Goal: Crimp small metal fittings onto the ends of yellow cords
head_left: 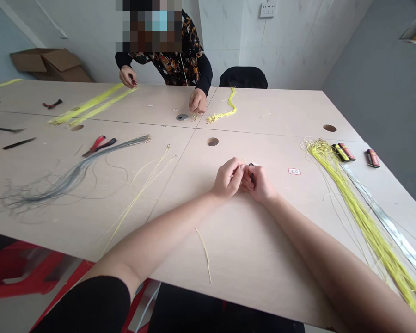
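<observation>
My left hand (229, 176) is closed in a pinch, its fingertips holding the end of a thin yellow cord (244, 161). Right beside it, my right hand (260, 182) is curled round a small dark object (251, 172) with its thumb on top; most of this object is hidden by the fingers. Both hands meet just above the table (249, 259). A length of yellow cord (205, 252) lies below my left forearm. To the left are several loose yellow cords (142, 189) with small knotted or looped ends.
A yellow cord bundle (353, 212), a silvery strip (384, 215) and short red-and-black cylinders (372, 158) lie right. Grey cords (72, 178) and red-and-black pliers (99, 146) lie left. Across the table, a co-worker (190, 51) handles yellow cords (100, 102). The tabletop has round holes (212, 142).
</observation>
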Demonstrator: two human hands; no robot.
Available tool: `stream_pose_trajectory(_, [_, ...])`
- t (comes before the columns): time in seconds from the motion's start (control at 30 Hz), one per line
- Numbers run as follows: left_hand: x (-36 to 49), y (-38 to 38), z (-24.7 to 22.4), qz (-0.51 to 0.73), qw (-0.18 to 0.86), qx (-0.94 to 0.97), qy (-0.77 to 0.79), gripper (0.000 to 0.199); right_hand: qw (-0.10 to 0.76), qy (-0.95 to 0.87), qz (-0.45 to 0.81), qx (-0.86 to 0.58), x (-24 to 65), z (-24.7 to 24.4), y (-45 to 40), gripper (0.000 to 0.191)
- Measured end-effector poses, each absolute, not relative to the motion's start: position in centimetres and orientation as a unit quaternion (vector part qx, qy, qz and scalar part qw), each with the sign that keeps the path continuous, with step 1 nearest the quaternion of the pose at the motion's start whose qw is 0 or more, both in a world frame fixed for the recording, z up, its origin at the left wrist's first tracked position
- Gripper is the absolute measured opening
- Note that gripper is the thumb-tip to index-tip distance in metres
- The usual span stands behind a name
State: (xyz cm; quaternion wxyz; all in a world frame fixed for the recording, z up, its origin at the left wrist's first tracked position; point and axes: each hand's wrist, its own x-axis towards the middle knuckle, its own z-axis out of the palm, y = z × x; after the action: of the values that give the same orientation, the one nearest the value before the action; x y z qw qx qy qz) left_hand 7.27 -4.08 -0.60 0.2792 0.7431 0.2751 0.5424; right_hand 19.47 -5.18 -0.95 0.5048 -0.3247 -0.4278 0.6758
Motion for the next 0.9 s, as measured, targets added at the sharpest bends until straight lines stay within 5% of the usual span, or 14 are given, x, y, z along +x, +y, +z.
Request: stream_pose_trajectory(0.9, [7.28,-4.11,-0.25,0.554,0.311,0.725,0.268,0.035,0.517,-0.500,0.621,-0.312,19.48,-1.02,-5.17,0.044])
